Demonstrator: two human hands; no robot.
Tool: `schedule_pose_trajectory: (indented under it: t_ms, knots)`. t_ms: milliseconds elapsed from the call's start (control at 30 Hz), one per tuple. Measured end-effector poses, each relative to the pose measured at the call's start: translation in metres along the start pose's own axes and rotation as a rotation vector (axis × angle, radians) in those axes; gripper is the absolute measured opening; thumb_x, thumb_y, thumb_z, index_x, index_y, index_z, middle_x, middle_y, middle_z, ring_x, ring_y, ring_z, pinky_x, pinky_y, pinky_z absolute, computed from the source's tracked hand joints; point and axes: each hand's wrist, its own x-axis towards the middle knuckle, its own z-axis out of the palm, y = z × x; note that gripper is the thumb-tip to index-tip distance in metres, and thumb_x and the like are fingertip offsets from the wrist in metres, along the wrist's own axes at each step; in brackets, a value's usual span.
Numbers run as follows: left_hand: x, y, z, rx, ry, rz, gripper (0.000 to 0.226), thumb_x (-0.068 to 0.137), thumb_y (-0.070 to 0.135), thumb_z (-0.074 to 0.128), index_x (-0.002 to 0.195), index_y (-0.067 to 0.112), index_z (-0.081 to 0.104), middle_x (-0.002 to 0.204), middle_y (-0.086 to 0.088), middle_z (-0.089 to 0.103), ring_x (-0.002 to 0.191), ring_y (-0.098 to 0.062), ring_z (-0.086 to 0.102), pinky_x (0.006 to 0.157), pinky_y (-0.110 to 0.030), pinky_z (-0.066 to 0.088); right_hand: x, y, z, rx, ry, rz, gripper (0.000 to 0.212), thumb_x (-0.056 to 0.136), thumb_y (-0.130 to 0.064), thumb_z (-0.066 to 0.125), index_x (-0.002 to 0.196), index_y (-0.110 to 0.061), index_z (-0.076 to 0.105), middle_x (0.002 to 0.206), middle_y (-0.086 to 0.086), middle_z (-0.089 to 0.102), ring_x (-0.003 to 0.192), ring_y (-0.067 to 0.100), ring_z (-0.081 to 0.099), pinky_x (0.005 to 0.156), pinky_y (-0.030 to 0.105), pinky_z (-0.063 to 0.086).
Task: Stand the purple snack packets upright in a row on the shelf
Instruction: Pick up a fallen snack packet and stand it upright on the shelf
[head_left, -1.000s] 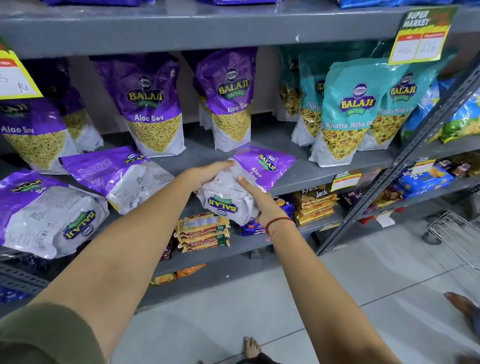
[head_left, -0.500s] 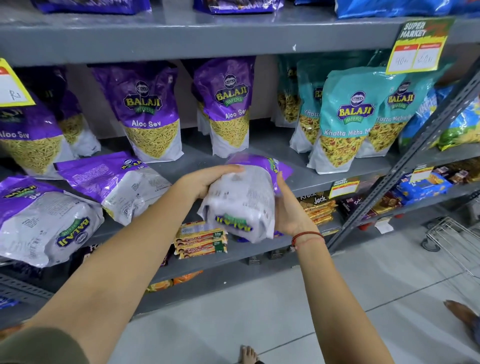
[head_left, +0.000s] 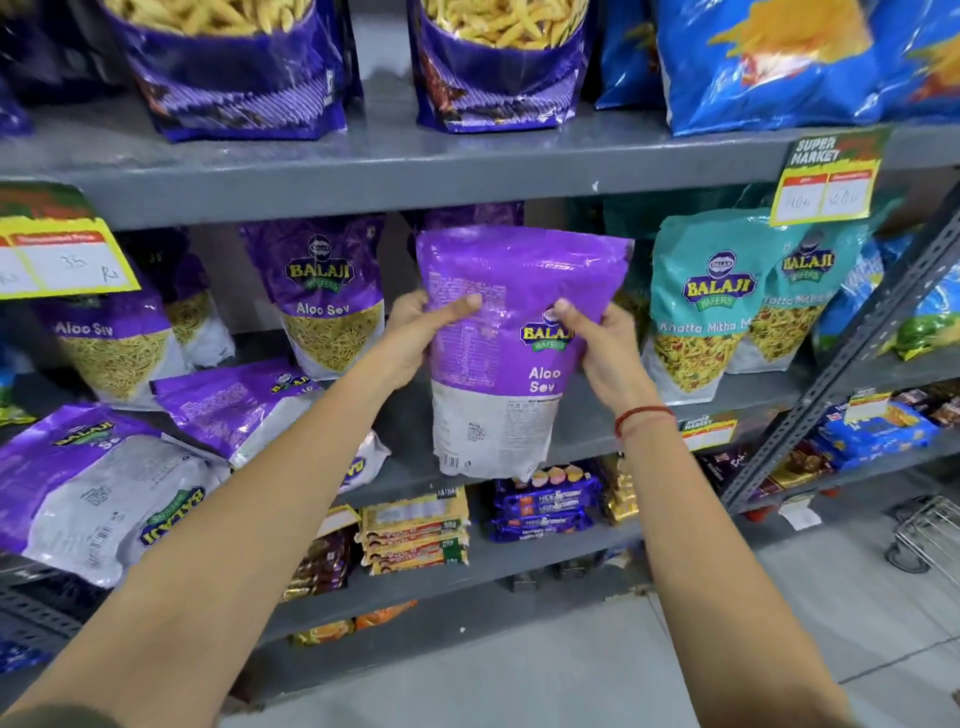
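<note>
Both hands hold one purple Aloo Sev packet (head_left: 498, 395) upright in the air in front of the grey shelf (head_left: 587, 431), back side facing me. My left hand (head_left: 415, 332) grips its left edge and my right hand (head_left: 602, 348) its right edge. Behind it, another purple packet (head_left: 324, 296) stands upright on the shelf, and one more (head_left: 104, 343) stands at the far left. Two purple packets lie flat near the shelf's front: one (head_left: 239, 405) in the middle-left, a larger one (head_left: 88, 493) at the left edge.
Teal Khatta Mitha packets (head_left: 701, 306) stand upright to the right on the same shelf. Dark purple (head_left: 234, 67) and blue bags (head_left: 779, 62) fill the shelf above. Biscuit packs (head_left: 415, 535) sit on the lower shelf. A slanted metal brace (head_left: 852, 343) and a wire trolley (head_left: 930, 535) stand at right.
The packet has been lifted from lying at the shelf's front and turned upright, top up. Both hands rose with it, and the camera view tilted upward.
</note>
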Motion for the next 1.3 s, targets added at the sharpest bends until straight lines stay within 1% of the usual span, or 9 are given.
schedule_pose_trajectory:
  t_ms: [400,567,700,767,867,1033,1167,1233,1300]
  knots:
    - [0.021,0.036,-0.021,0.077,0.16,0.093,0.011,0.078,0.016,0.073,0.087,0.017,0.068,0.078,0.008,0.077,0.075,-0.005,0.071,0.066,-0.019,0.053,0.056,-0.02,0.013,-0.127,-0.053,-0.043,0.017,0.083,0.002,0.067,0.09,-0.014,0.07,0.078,-0.006,0.077,0.072,0.008,0.072,0.068,0.022,0.058]
    - [0.015,0.012,-0.023,0.087,0.361,0.117,0.034,0.081,0.025,0.071,0.109,0.01,0.06,0.111,-0.005,0.066,0.103,-0.015,0.062,0.095,-0.029,0.048,0.053,0.008,-0.002,-0.163,-0.053,0.041,0.025,0.084,-0.003,0.067,0.106,-0.014,0.063,0.086,-0.011,0.077,0.083,0.007,0.07,0.081,0.026,0.057]
    - [-0.016,-0.037,-0.007,0.199,0.593,0.224,0.044,0.086,0.024,0.065,0.122,0.004,0.051,0.112,-0.01,0.056,0.092,-0.011,0.056,0.077,-0.006,0.045,0.043,0.04,-0.011,-0.243,-0.084,0.224,0.027,0.084,-0.01,0.069,0.11,-0.014,0.061,0.088,-0.01,0.075,0.082,0.005,0.069,0.081,0.025,0.053]
    - [-0.037,-0.072,0.006,0.368,0.635,0.261,0.041,0.087,0.023,0.063,0.123,0.008,0.049,0.117,-0.008,0.05,0.097,-0.015,0.053,0.082,-0.015,0.047,0.039,0.052,-0.011,-0.31,-0.093,0.245,0.031,0.082,-0.014,0.072,0.112,-0.011,0.063,0.096,-0.004,0.072,0.083,0.005,0.068,0.079,0.023,0.052]
    - [-0.064,-0.114,0.034,0.506,0.556,0.19,0.042,0.083,0.006,0.062,0.122,0.008,0.048,0.116,-0.008,0.043,0.096,-0.018,0.052,0.089,-0.041,0.049,0.03,0.06,-0.008,-0.329,-0.01,0.172,0.035,0.079,-0.016,0.076,0.111,-0.006,0.065,0.099,0.002,0.072,0.081,0.005,0.069,0.076,0.023,0.053]
    - [-0.075,-0.146,0.069,0.553,0.362,0.027,0.075,0.079,0.008,0.069,0.141,0.005,0.028,0.142,-0.018,0.032,0.13,-0.026,0.038,0.1,-0.012,0.024,-0.002,0.069,0.009,-0.495,0.205,-0.01,0.037,0.07,-0.034,0.083,0.098,-0.014,0.069,0.089,-0.003,0.074,0.078,0.001,0.069,0.071,0.017,0.053]
    - [-0.065,-0.151,0.074,0.624,0.287,-0.069,0.093,0.08,0.01,0.067,0.148,0.005,0.003,0.157,-0.017,0.009,0.145,-0.029,0.014,0.118,-0.037,0.02,-0.037,0.071,0.036,-0.791,0.357,-0.124,0.044,0.072,-0.051,0.075,0.094,-0.014,0.065,0.09,0.005,0.067,0.085,0.022,0.064,0.078,0.041,0.052]
    - [-0.055,-0.15,0.066,0.653,0.314,-0.075,0.086,0.082,0.01,0.063,0.149,0.012,0.009,0.157,-0.014,0.014,0.144,-0.031,0.02,0.118,-0.039,0.022,-0.048,0.071,0.045,-0.9,0.275,-0.151,0.056,0.074,-0.059,0.067,0.105,-0.013,0.063,0.094,0.005,0.062,0.088,0.022,0.061,0.078,0.039,0.051]
    - [-0.042,-0.144,0.052,0.607,0.29,-0.044,0.073,0.078,0.022,0.065,0.142,0.012,0.03,0.146,-0.015,0.04,0.133,-0.03,0.042,0.111,-0.044,0.036,-0.051,0.072,0.045,-0.93,0.167,-0.144,0.067,0.071,-0.067,0.061,0.112,-0.015,0.061,0.093,0.002,0.059,0.086,0.021,0.06,0.075,0.035,0.05]
